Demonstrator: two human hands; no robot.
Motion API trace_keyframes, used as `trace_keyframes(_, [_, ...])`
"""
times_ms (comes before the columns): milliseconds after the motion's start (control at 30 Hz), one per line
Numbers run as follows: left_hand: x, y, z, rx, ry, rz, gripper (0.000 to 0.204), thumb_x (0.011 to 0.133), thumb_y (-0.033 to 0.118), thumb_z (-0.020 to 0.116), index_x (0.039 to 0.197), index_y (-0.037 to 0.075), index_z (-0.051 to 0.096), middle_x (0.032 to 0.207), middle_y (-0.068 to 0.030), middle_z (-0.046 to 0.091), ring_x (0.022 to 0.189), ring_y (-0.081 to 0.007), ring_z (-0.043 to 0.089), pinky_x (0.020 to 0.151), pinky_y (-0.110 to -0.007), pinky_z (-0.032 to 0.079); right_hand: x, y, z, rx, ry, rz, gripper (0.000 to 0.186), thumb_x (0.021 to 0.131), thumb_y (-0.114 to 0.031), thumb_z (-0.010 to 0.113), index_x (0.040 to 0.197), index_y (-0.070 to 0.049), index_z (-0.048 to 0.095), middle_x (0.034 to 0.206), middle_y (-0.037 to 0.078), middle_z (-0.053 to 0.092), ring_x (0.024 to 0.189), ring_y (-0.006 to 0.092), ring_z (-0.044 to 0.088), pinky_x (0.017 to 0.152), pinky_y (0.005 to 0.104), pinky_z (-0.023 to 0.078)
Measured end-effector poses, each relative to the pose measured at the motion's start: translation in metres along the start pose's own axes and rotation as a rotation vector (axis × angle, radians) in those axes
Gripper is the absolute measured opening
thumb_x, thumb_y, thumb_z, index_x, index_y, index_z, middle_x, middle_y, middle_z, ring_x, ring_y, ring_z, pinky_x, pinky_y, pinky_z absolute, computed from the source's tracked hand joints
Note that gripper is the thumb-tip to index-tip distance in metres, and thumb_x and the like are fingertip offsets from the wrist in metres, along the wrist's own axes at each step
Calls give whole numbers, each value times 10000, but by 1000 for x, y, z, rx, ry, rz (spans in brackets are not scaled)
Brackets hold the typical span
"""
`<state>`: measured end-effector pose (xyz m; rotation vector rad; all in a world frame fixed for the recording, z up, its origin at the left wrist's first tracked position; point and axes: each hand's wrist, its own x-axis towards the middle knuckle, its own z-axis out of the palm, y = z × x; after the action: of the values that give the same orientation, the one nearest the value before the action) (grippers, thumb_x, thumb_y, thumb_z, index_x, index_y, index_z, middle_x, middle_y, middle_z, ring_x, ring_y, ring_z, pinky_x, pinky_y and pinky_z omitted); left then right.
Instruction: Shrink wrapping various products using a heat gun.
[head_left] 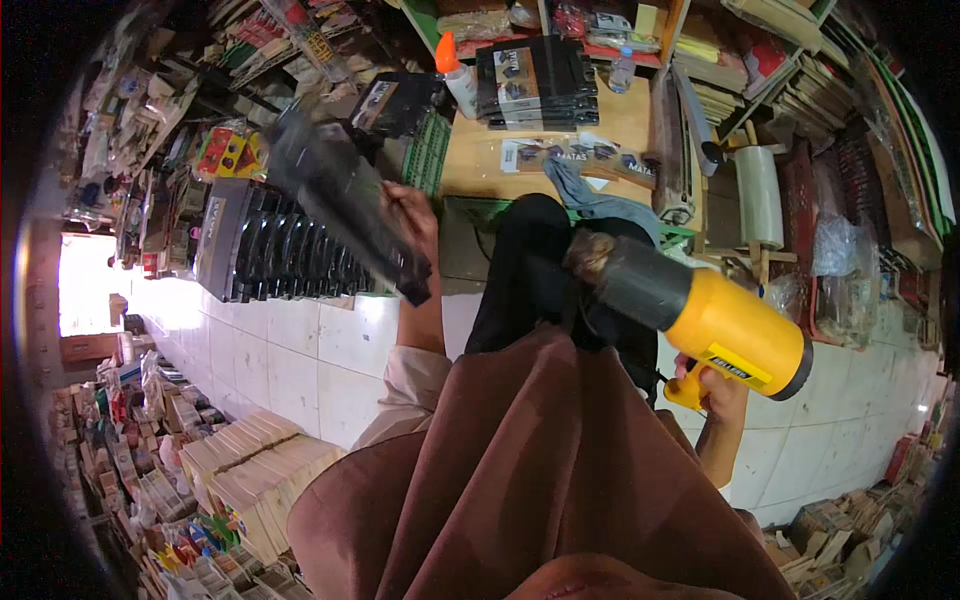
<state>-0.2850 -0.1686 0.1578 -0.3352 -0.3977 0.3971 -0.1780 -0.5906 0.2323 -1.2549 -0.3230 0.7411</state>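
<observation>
My left hand (411, 214) is closed on the edge of a long black tray-like piece (335, 185), held up tilted and smeared by motion; it seems wrapped in see-through film. My right hand (722, 392) grips the handle of a yellow heat gun (735, 325). Its dark nozzle (640, 280) points left above my knees, apart from the black piece. Beyond my left hand a row of shiny black pieces (290, 245) stands side by side. On the wooden table (465, 155) lies a stack of wrapped black pieces (560, 85) with printed labels.
Several printed card labels (580, 158) and a grey cloth (590, 195) lie at the table's near edge. A white glue bottle with orange cap (460, 82) and a small clear bottle (621, 72) stand behind. At right is a film roll (759, 198); crowded shelves surround the white tiled floor (270, 340).
</observation>
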Motion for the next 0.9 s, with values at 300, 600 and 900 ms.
trace_keyframes(300, [-12,-9,16,-356,-27,55,465,876,144,438,1304,53,280,1050,-99,490,968,-237,509,785,-342,488,33,-1,37,13,-151,27,440,730,-195,674,1061,28,489,866,147,577,708,193,555,624,288,455])
trace_keyframes(600, [-30,9,4,-264,143,-229,465,862,213,445,1302,118,329,1226,-71,458,1096,-200,466,885,-305,410,89,-10,60,78,-40,-74,423,751,-180,643,1085,4,462,815,141,565,630,191,549,539,272,455])
trace_keyframes(900, [8,-59,54,1204,461,446,496,891,388,340,1227,27,390,1166,-119,480,1015,-229,510,891,-327,411,323,-3,44,198,24,-26,446,835,-462,480,905,-23,511,669,45,533,519,136,520,467,247,444])
